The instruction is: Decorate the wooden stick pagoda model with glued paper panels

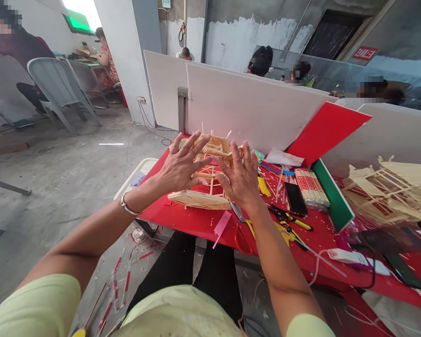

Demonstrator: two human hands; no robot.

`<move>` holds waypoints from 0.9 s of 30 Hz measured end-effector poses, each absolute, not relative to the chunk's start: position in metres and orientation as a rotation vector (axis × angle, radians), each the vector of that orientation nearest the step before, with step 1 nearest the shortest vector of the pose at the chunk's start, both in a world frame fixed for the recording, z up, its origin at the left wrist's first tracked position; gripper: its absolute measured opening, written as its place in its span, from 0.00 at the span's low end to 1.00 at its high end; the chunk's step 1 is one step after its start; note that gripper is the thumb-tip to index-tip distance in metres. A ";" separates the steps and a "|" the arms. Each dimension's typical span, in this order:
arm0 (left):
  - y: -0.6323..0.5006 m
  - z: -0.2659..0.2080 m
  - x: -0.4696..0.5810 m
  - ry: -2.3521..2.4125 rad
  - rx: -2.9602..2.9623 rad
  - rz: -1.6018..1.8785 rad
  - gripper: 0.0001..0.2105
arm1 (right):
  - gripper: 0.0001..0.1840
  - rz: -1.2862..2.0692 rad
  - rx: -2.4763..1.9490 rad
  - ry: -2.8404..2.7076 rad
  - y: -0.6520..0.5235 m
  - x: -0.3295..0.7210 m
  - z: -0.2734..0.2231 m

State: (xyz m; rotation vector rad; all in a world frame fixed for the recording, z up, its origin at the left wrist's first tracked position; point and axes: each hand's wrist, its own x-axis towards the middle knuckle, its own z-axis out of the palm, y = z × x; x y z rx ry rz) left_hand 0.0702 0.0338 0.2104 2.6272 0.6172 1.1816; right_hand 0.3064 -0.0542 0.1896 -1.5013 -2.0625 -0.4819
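Observation:
On the red tabletop in front of me stands a model built of thin wooden sticks, with an open frame and slatted panels. My left hand is over its left side, fingers spread, and my right hand is over its right side, fingers also apart. Both hands look empty. Whether any fingertip touches the sticks cannot be made out, since the hands cover part of the frame. Close to my right wrist lie red-handled scissors and a pink strip.
To the right are a black phone, a wrapped bundle of sticks, pliers and a white power strip. Another stick model stands at far right. White partition boards rise behind the table; other people sit beyond.

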 end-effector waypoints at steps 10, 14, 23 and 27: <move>0.046 0.193 0.070 0.586 3.069 1.179 0.32 | 0.34 -0.627 -1.624 -2.071 -0.058 0.304 0.189; 0.041 0.196 0.069 0.584 3.044 1.222 0.25 | 0.31 -0.587 -1.598 -2.045 -0.059 0.304 0.191; 0.045 0.202 0.074 0.730 2.800 1.588 0.08 | 0.22 -0.554 -1.475 -1.889 -0.058 0.305 0.191; 0.052 0.201 0.085 0.764 2.754 1.589 0.08 | 0.16 -0.576 -1.415 -1.796 -0.050 0.306 0.188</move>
